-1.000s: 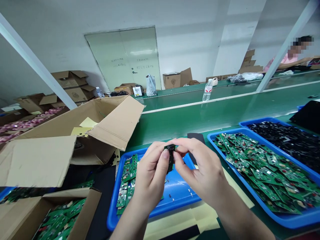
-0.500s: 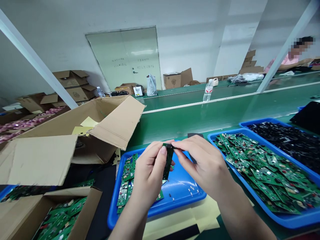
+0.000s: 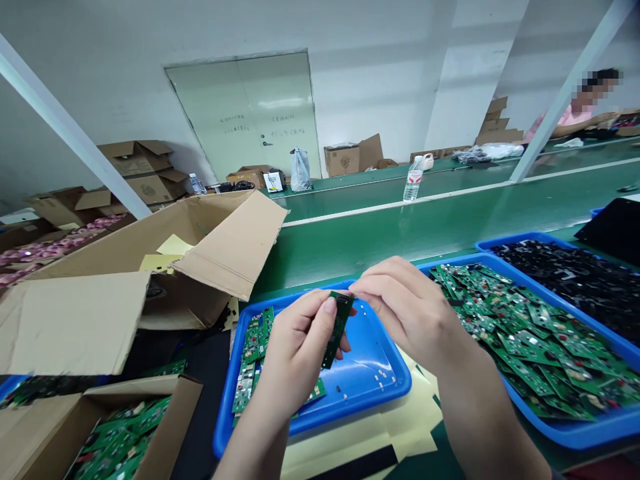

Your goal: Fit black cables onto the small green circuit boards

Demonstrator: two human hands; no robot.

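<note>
My left hand is closed on a narrow green circuit board, held tilted above a blue tray. Near the board's upper end lies a small black oblong ring. My right hand has its thumb and fingertips pinched together at the board's upper right corner; anything between them is too small to make out. Beneath both hands, the blue tray holds rows of green circuit boards on its left side. Several tiny white pieces are scattered on its bare right part.
To the right stand a blue tray heaped with circuit boards and another with black parts. On the left are a large open carton and a smaller box of boards. A water bottle stands behind; a co-worker sits far right.
My right hand's fingertips have lifted slightly from the board's top end and now sit at its corner. The board has turned a little, showing more of its face. The view has shifted slightly.
</note>
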